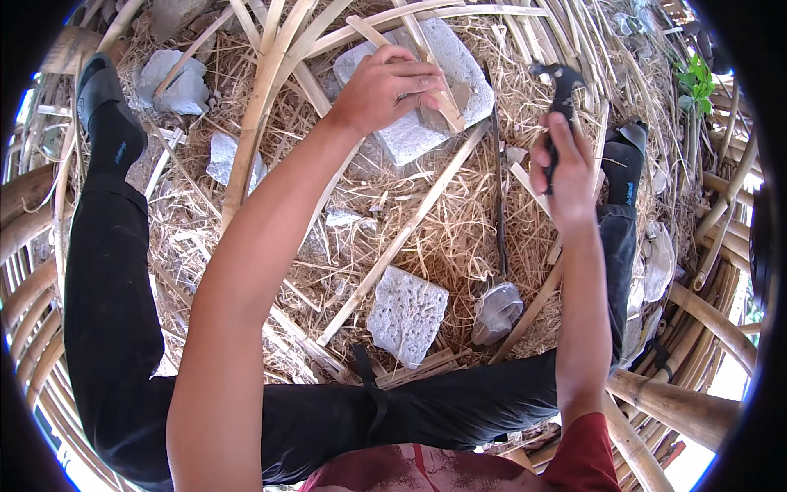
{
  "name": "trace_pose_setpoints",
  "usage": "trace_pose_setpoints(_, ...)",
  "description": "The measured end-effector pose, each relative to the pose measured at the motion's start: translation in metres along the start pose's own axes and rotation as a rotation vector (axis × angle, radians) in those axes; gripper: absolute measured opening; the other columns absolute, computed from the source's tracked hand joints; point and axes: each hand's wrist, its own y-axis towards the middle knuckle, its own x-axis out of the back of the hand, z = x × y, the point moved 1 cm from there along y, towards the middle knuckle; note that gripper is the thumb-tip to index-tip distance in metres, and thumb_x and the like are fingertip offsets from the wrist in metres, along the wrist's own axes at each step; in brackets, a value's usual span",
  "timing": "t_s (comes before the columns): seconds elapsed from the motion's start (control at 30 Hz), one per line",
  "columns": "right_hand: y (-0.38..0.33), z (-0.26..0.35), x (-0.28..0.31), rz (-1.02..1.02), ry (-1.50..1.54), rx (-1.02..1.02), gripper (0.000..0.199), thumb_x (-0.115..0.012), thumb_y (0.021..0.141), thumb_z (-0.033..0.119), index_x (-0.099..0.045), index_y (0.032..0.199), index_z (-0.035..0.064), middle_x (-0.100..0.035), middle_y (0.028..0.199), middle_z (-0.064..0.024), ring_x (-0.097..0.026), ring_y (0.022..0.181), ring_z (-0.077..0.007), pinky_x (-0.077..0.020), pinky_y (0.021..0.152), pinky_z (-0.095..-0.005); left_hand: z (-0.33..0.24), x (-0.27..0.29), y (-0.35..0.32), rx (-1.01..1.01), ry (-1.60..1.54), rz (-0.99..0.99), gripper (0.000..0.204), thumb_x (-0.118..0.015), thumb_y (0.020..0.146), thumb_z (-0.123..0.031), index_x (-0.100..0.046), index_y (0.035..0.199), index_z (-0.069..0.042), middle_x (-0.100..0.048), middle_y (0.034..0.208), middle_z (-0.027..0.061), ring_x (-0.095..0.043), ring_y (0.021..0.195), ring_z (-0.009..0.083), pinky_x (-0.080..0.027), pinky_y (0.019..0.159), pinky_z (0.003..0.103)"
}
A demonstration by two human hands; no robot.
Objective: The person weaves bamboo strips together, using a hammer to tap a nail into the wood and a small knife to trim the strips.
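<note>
My left hand (392, 88) is closed around a split bamboo strip (447, 108), its fingers pressed together. The strip's end rests on a pale, flat stone block (418, 143) at the top middle. To the right, my right hand (566, 164) grips a black hammer (562, 97) by its handle. The hammer's head is raised, apart from the bamboo and the block. The hammer and right hand are slightly blurred. My left fingers partly hide the strip, so I cannot make out its full length.
Bamboo shavings and long strips (402, 238) litter the ground between my legs. A pitted stone (408, 316) lies nearer me, beside a clear plastic cup (498, 312). A thin dark rod (498, 189) runs alongside. More rocks (174, 82) lie left; bamboo poles (680, 410) stand right.
</note>
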Motion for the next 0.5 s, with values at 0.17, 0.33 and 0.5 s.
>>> trace_pose_setpoints(0.17, -0.003, 0.014, 0.009, 0.582, -0.302, -0.136, 0.033, -0.054, 0.109, 0.037, -0.059, 0.105, 0.0045, -0.046, 0.064, 0.0034, -0.038, 0.043, -0.0073, -0.0309, 0.038, -0.0252, 0.0, 0.003, 0.001, -0.036, 0.025, 0.005, 0.029, -0.081, 0.085, -0.022, -0.081, 0.114, -0.02, -0.075, 0.127, -0.0068, -0.06, 0.117, 0.0256, -0.051, 0.103, 0.036)
trace_pose_setpoints(0.33, 0.004, 0.014, 0.015, 0.201, -0.131, -0.045, 0.034, -0.067, 0.103, 0.038, -0.059, 0.103, 0.0048, -0.053, 0.069, 0.0014, -0.045, 0.044, -0.006, -0.0332, 0.039, -0.0236, 0.004, 0.006, -0.002, -0.013, 0.065, 0.0, 0.029, -0.079, 0.087, -0.029, -0.081, 0.115, -0.022, -0.075, 0.127, -0.005, -0.061, 0.117, 0.0258, -0.05, 0.104, 0.038)
trace_pose_setpoints(0.5, 0.002, -0.045, -0.018, 0.081, -0.122, 0.035, 0.036, -0.081, 0.09, 0.029, -0.06, 0.098, 0.0014, -0.056, 0.067, 0.001, -0.051, 0.049, -0.0075, -0.0392, 0.044, -0.025, -0.005, 0.001, 0.004, -0.024, 0.059, -0.02, 0.032, -0.077, 0.087, -0.035, -0.081, 0.116, -0.023, -0.075, 0.126, -0.005, -0.061, 0.117, 0.0247, -0.049, 0.105, 0.039)
